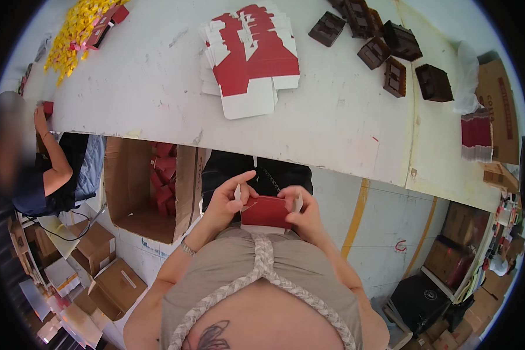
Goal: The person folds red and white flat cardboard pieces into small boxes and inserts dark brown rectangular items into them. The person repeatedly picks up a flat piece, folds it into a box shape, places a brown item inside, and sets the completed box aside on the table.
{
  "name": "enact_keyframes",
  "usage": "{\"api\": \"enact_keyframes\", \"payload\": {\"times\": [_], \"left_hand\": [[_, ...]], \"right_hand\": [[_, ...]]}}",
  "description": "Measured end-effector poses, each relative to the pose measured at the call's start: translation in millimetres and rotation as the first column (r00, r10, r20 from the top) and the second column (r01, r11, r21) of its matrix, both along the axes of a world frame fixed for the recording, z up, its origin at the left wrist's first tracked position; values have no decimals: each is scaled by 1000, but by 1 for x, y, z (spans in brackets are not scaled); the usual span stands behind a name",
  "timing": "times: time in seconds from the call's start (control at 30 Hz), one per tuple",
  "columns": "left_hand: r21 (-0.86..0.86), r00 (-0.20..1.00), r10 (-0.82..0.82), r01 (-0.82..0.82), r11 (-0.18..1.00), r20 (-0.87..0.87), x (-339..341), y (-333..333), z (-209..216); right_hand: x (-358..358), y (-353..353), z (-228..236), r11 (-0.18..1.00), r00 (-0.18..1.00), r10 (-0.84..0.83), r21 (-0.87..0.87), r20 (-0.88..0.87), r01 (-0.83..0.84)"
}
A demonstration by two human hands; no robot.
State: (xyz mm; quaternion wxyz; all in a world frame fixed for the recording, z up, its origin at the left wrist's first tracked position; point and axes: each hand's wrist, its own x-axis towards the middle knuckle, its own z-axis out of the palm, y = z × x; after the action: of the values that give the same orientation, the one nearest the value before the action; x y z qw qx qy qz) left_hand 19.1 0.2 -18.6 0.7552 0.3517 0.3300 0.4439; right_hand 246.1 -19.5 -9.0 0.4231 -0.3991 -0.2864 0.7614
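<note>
Close to my body, below the table's front edge, I hold a small red carton (pixel 265 211) with white side flaps standing up. My left hand (pixel 227 201) grips its left end, thumb at the white flap and index finger stretched out above. At the right end, my right hand (pixel 303 213) has its thumb and fingers bent around the other flap. Farther up on the table lies a fanned stack of flat red-and-white carton blanks (pixel 248 105), out of contact with both hands.
Brown plastic trays (pixel 434 83) lie at the table's far right. Yellow wrapped pieces (pixel 70 49) are heaped far left. An open cardboard box (pixel 122 192) with red cartons (pixel 164 169) inside stands left of me. Another person's arm (pixel 58 160) reaches the table at left.
</note>
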Motion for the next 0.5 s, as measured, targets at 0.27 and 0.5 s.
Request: {"api": "enact_keyframes", "payload": {"times": [0.27,0.5], "left_hand": [[-200,931,-44,-31,979,-363,16,0,7],[90,825,-18,83,992,-564,17,-5,41]], "right_hand": [[-12,8,5,895,991,-95,-444,-98,42],[-18,1,10,984,955,61,143,290,-107]]}}
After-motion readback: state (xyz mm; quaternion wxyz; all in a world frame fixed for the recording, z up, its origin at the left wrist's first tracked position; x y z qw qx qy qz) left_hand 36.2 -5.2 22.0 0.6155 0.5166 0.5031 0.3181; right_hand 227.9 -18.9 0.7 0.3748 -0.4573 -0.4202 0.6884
